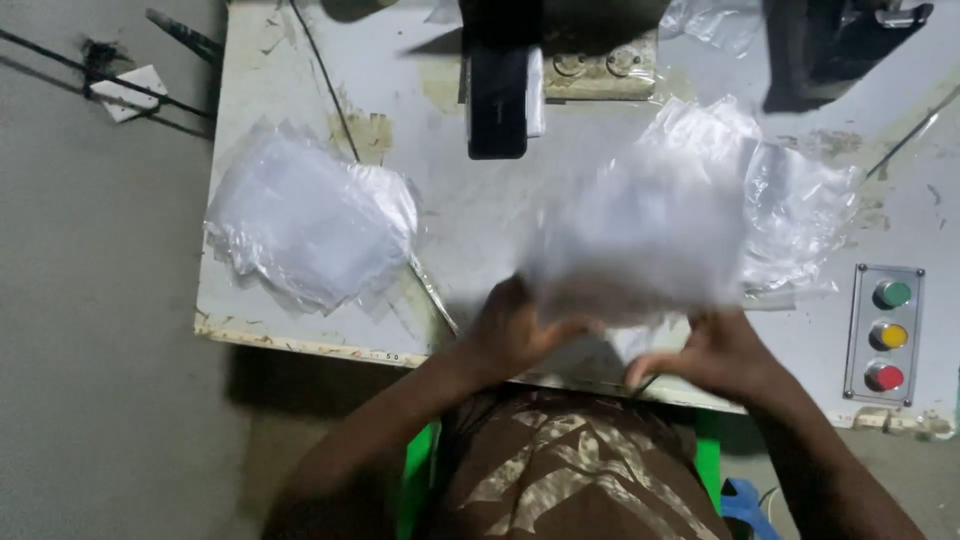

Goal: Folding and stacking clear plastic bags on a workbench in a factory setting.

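— Holding anything, those two hands?

— Yes. The left hand (515, 330) and the right hand (715, 355) each grasp the near edge of a clear plastic bag (640, 240), fingers pinched on it at the front of the work table (250, 100). The bag is blurred, so its outline is soft.

— Which way does it run?

— Its long axis lies left to right across the view, between the hands. From the held edge it spreads away from the person toward the back of the table, over its front middle part.

— What lies around it?

— A stack of clear bags (310, 225) sits well apart at the table's left end. A looser heap of clear bags (800, 200) lies just beyond and to the right of the held one; whether they touch I cannot tell. A black machine arm (500, 90) stands behind, near the middle. At the right, a grey panel (885, 335) carries green, yellow and red buttons in a column.
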